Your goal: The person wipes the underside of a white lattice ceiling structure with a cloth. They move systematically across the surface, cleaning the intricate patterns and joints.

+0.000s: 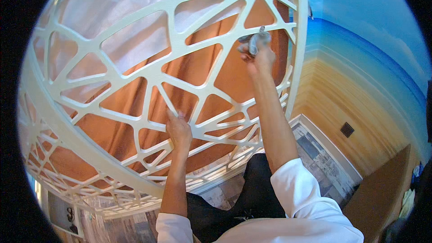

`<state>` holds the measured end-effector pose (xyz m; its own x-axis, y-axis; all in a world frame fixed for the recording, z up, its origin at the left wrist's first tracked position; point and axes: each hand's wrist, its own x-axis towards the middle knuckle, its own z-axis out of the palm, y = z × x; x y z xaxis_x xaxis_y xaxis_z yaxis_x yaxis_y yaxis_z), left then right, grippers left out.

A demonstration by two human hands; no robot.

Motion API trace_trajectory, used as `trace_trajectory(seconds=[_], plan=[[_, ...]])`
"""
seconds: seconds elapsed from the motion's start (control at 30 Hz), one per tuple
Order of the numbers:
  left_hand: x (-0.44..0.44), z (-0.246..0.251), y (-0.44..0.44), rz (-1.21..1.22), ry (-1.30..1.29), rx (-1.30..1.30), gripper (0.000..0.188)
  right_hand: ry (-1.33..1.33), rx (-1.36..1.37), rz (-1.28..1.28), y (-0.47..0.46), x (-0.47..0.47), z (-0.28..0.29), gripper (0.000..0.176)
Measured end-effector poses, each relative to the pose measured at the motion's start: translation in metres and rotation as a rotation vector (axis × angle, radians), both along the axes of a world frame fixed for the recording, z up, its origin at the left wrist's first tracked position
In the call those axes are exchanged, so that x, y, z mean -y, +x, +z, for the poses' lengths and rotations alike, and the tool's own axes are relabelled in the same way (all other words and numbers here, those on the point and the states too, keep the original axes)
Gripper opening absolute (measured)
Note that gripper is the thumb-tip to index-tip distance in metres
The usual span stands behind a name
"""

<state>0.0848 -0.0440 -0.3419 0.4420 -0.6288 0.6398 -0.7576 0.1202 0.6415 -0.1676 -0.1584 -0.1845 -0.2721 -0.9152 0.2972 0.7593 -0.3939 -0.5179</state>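
Observation:
A white openwork lattice screen (pixel 157 62) with rounded, irregular openings rises before me. My left hand (pixel 179 131) grips one of its thin slats low in the middle, the fingertips reaching into an opening. Higher up and to the right, my right hand (pixel 263 60) holds a bunched grey cloth (pixel 258 42). The cloth lies against or just in front of a slat near the screen's right side; contact is hard to make out. Parts of both hands' fingers are hidden by the slat and the cloth.
Behind the lattice hangs an orange-brown curtain (pixel 130 135). A wall (pixel 357 60) painted with sea and sand stands at right, with a dark square plate (pixel 347 129) low on it. A brown panel (pixel 378 189) leans or stands lower right. The floor (pixel 310 146) has a patchwork plank pattern.

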Motion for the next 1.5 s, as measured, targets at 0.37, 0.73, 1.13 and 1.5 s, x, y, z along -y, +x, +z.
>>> trace_trajectory(seconds=[0.37,0.73,1.13,1.5], plan=[[0.007,-0.008,-0.028,0.135,-0.179,0.067,0.07,-0.028,-0.97,-0.385,0.099,-0.05,-0.102,0.023],[0.027,0.042,-0.107,-0.135,-0.382,0.612,0.06,-0.35,-1.285,-0.635,0.002,-0.025,-0.236,0.053],[0.07,0.087,-0.133,0.107,-0.16,0.503,0.049,-0.383,-1.904,-0.746,-0.194,0.057,-0.217,0.063],[0.073,0.081,-0.134,0.149,-0.23,0.542,0.046,-0.615,-2.139,-1.311,-0.248,0.088,-0.128,0.05]])
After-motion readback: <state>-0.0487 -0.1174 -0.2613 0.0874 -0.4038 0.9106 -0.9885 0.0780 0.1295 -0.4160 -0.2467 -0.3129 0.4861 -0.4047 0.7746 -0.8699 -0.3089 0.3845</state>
